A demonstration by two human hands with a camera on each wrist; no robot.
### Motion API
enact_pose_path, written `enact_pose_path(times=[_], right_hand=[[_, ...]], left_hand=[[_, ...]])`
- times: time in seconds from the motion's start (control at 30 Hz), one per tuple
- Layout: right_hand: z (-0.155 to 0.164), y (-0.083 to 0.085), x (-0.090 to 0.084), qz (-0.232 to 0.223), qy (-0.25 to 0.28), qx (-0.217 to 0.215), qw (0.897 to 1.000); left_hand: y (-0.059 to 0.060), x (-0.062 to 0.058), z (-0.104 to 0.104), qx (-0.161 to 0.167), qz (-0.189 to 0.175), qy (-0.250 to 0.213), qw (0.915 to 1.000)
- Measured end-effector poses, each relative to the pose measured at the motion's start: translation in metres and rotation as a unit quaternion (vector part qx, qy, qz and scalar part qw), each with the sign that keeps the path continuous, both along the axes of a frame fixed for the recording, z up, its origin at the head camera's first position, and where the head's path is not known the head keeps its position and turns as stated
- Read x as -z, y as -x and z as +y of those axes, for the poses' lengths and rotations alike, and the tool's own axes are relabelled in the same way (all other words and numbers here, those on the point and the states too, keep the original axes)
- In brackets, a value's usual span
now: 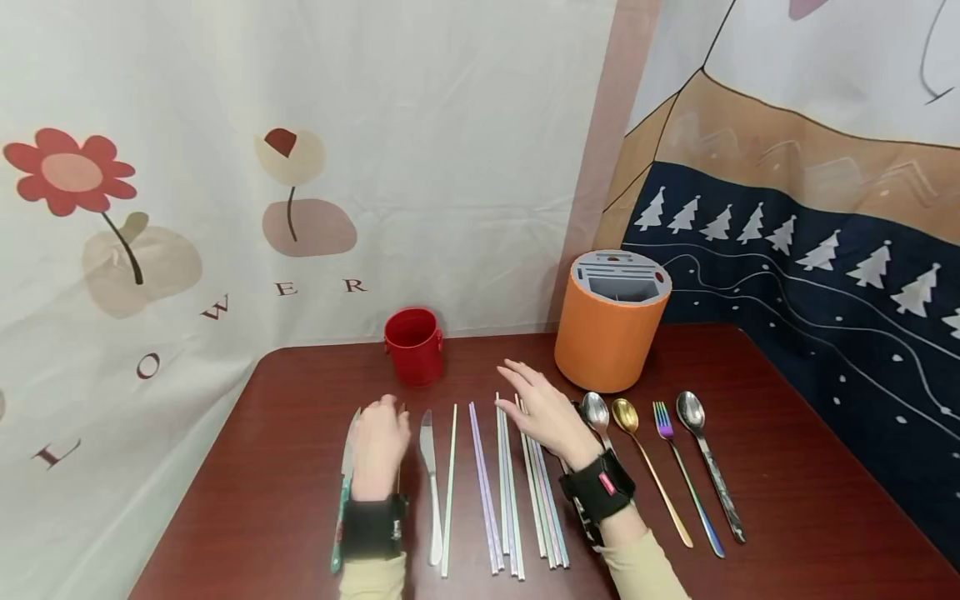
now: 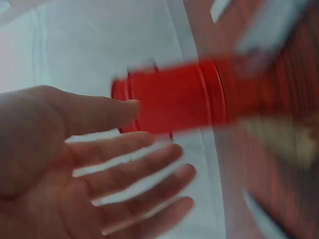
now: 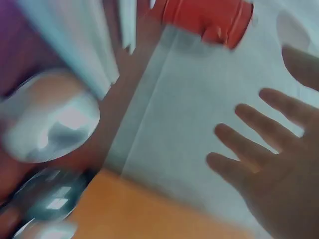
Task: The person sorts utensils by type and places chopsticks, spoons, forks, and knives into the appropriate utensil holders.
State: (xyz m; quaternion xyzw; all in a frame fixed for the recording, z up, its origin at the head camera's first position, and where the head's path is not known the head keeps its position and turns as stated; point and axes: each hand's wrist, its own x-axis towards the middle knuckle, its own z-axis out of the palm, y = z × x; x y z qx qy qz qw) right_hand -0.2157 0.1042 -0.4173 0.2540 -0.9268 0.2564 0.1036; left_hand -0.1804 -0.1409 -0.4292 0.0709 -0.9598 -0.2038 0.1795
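Hovering right hand point(image 1: 546, 414) fingers spread over chopsticks point(image 1: 510, 492), left hand point(image 1: 379, 446) relaxed beside knife point(image 1: 431, 483)

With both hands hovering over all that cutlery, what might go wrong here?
The right hand hangs open over the thin chopsticks; a careless sweep might scatter the row. The left hand is beside the table knife, so it may brush the blade. Reaching forward, either hand might tip the red cup.
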Motion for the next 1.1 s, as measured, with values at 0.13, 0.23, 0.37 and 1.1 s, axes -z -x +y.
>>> enact_pose_path(times=[0.13, 0.23, 0.37, 1.1], right_hand=[[-0.03, 0.018, -0.01, 0.014, -0.023, -0.056, 0.998], [-0.051, 0.034, -0.014, 0.023, -0.051, -0.085, 0.995], [-0.074, 0.056, -0.012, 0.048, -0.097, -0.098, 0.989], [-0.102, 0.085, -0.012, 0.017, -0.165, -0.093, 0.982]], left_hand=[[-0.009, 0.004, -0.03, -0.052, -0.058, -0.02, 0.9968], [-0.015, 0.006, -0.046, -0.076, -0.111, -0.037, 0.9902], [-0.016, 0.009, -0.057, -0.074, -0.164, -0.05, 0.9824], [-0.012, 0.012, -0.074, -0.072, -0.226, -0.135, 0.9619]])
